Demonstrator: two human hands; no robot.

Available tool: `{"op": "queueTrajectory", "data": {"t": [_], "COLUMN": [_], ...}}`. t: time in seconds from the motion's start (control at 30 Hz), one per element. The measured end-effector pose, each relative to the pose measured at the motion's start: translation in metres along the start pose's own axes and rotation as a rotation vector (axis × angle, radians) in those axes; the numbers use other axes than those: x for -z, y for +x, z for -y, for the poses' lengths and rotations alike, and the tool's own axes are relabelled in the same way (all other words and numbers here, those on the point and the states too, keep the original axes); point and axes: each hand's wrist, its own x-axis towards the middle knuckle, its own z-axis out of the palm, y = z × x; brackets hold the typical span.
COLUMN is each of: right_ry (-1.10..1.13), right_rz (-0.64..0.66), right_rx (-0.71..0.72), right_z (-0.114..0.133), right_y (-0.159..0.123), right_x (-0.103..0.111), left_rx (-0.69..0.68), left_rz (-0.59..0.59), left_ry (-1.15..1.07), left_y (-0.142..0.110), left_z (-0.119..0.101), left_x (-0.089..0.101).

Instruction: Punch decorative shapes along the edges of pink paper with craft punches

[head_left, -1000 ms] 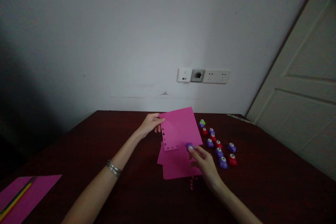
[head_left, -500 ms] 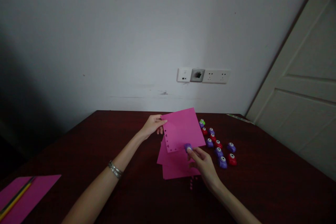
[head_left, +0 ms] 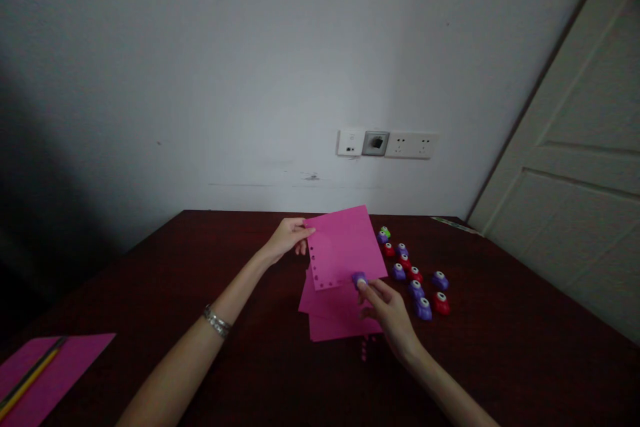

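My left hand pinches the upper left corner of a pink sheet of paper, holding it raised and tilted. Small punched holes run down the sheet's left side and along part of its lower edge. In my right hand is a purple craft punch, closed in thumb and fingers at the sheet's lower edge. Beneath, more pink sheets lie stacked on the dark table. A few tiny pink paper cut-outs are scattered just in front of the stack.
Several purple and red punches and a green one stand to the right. At the lower left, pencils rest on another pink sheet. Behind the table is a wall with sockets; a white door is at right.
The raised sheet has slid slightly left along with my left hand, so the punch sits further right along its lower edge. Another hole shows there. My right hand has barely moved.
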Motion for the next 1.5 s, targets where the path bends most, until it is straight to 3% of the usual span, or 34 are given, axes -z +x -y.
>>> {"op": "queueTrajectory", "data": {"t": [0.67,1.07,1.33,1.5], "right_ry": [0.027,-0.276,-0.604,-0.716], "right_rz": [0.007,0.028,0.145,0.167], "right_rx": [-0.04,-0.261,-0.318,-0.279], "right_z": [-0.001,-0.005,-0.019,-0.021], "right_y": [0.0,0.008,0.018,0.02], "right_x": [0.0,0.005,0.019,0.023], "left_rx": [0.039,0.178,0.324,0.335], "left_rz": [0.037,0.178,0.364,0.426], "left_ry": [0.013,0.137,0.229,0.279], "left_y": [0.001,0.003,0.007,0.009], "left_z": [0.006,0.03,0.059,0.071], "left_x": [0.001,0.009,0.014,0.015]}}
